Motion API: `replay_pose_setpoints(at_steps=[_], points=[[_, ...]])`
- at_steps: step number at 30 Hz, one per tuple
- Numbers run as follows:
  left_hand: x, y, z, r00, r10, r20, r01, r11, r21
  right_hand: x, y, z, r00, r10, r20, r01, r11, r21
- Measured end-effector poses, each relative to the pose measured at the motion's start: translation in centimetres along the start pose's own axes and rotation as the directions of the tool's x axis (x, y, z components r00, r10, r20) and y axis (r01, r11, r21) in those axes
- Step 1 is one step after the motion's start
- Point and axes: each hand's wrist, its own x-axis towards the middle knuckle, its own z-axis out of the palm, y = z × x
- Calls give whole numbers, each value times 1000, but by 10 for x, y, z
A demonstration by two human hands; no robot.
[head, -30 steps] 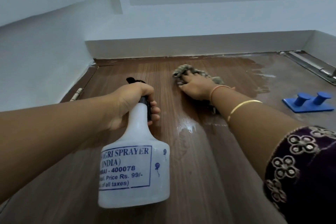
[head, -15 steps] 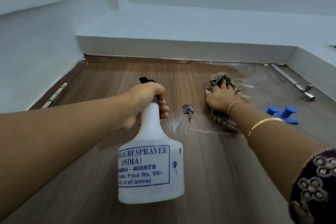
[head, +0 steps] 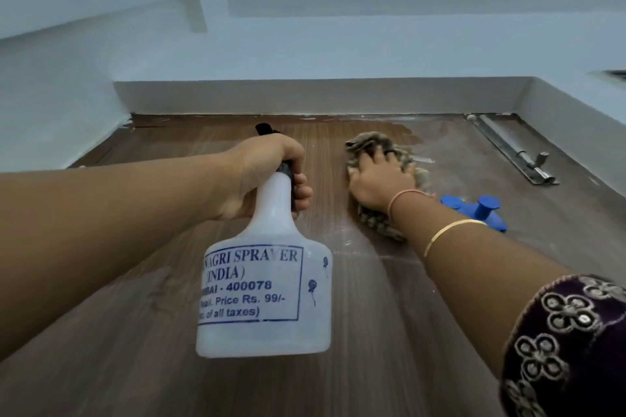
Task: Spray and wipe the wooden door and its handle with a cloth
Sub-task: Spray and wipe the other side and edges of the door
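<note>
In the head view, the only one I have, I am looking up the wooden door (head: 389, 332) toward its top edge under the white wall (head: 305, 44). My left hand (head: 267, 176) is wrapped round the neck of the spray bottle (head: 267, 298), fingers curled by the trigger, holding it in front of the wood near the middle. My right hand (head: 381, 183) presses the cloth (head: 372, 144) flat against the upper door with fingers spread, not pinching it. I judge the job partly done. The wood just left of the cloth looks darker and damp, with wet streaks below it. The stretch to the right, round the blue hook (head: 481, 208) and the metal bolt (head: 518, 154), looks pale and dusty. The lower door I cannot judge. The handle is out of sight, so I cannot tell whether it has been wiped.
</note>
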Motion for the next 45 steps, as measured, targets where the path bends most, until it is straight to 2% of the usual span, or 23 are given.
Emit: replay_pose_setpoints(at_steps=[2,6,12,20,26,31,33,36,38,42,45], points=[[1,0,8,1000,22,-13,-22,1000,13,-4,7,-2,1000,10,22,-11,1000,9],[10,12,35,995,94,-45,-93,995,44,-21,1,9,989,-143,-40,144,989,32],[31,38,73,973,202,-112,-185,972,145,-29,4,9,981,-195,-25,196,978,70],[37,58,96,994,102,31,-105,982,158,-35,12,5,959,-281,46,280,959,35],[45,60,95,984,168,66,-177,972,156,-36,15,-5,950,-304,70,302,952,46],[57,57,89,971,237,-26,-231,962,144,-13,13,-8,948,-298,115,302,953,-14],[61,58,86,971,240,-8,-239,967,90,2,15,-9,942,-303,140,312,949,-43],[64,55,80,982,188,35,-187,982,-40,38,20,-9,932,-270,242,302,948,-103],[67,50,78,987,156,48,-151,985,-84,61,33,-15,941,-216,259,259,955,-142],[77,44,77,989,131,71,-119,981,-152,80,95,-35,986,-27,164,56,983,-175],[83,40,78,989,117,91,-105,987,-124,77,148,-48,983,154,100,-140,982,-129]])
